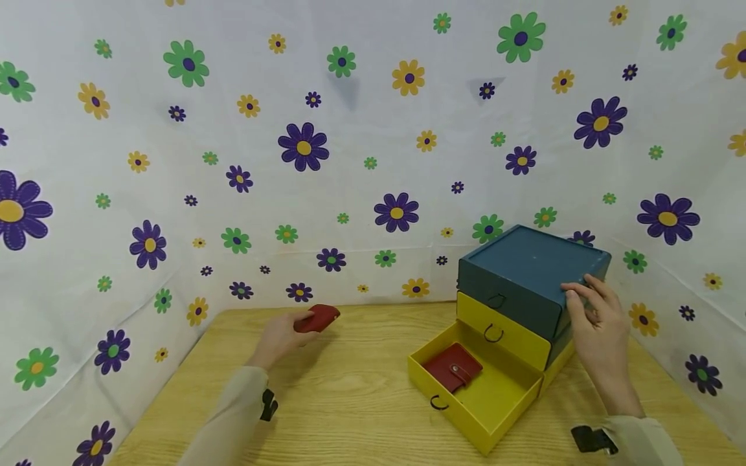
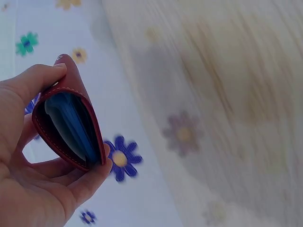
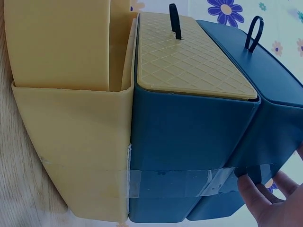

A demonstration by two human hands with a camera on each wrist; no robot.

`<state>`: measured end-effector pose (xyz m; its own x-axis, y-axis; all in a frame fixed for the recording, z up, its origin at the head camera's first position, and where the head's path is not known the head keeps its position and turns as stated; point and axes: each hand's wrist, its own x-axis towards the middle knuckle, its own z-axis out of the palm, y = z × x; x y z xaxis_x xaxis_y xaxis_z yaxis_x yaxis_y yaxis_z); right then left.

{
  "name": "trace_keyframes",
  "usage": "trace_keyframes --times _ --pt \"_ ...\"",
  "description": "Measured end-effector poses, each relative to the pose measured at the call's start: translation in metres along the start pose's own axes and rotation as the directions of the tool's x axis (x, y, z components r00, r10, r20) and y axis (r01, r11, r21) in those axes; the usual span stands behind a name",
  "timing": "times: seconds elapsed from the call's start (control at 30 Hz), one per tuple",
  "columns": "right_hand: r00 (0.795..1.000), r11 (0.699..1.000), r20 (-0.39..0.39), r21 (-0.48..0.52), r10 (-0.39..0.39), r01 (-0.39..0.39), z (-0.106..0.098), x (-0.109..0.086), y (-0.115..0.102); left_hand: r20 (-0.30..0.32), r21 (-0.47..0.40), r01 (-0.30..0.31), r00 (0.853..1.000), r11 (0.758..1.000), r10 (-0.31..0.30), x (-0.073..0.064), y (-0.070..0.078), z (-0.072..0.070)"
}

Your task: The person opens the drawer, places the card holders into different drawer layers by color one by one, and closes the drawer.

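Note:
My left hand (image 1: 287, 336) holds a red card wallet (image 1: 317, 318) above the left part of the table. In the left wrist view the wallet (image 2: 71, 120) is seen end-on, pinched between thumb and fingers, with blue inserts inside. My right hand (image 1: 603, 330) rests on the right edge of the blue top unit (image 1: 533, 265) of a drawer stack. Its fingertips touch the unit's side in the right wrist view. The yellow bottom drawer (image 1: 513, 417) stands pulled out. A second red wallet (image 1: 453, 367) with a snap strap lies inside it, towards the left.
The yellow middle drawer (image 1: 507, 330) and the blue top one are closed; each has a dark loop pull. Clear tape (image 3: 161, 183) binds the units. A flower-printed cloth (image 1: 373, 116) encloses the wooden table (image 1: 350, 401) at the back and sides.

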<state>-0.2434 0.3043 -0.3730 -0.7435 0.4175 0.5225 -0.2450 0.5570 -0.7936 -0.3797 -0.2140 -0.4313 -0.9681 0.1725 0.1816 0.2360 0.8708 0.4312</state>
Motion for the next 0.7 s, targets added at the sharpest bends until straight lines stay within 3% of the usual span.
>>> trace_keyframes --times 0.43,0.7 --pt "1.000 1.000 -0.026 -0.007 -0.005 0.005 0.001 0.000 0.000 0.024 -0.087 -0.097 0.995 0.991 0.100 -0.009 0.074 0.020" --pt "1.000 1.000 -0.027 -0.009 -0.016 0.016 0.001 -0.001 0.001 -0.001 -0.105 -0.175 0.984 0.979 0.176 -0.015 0.099 0.027"
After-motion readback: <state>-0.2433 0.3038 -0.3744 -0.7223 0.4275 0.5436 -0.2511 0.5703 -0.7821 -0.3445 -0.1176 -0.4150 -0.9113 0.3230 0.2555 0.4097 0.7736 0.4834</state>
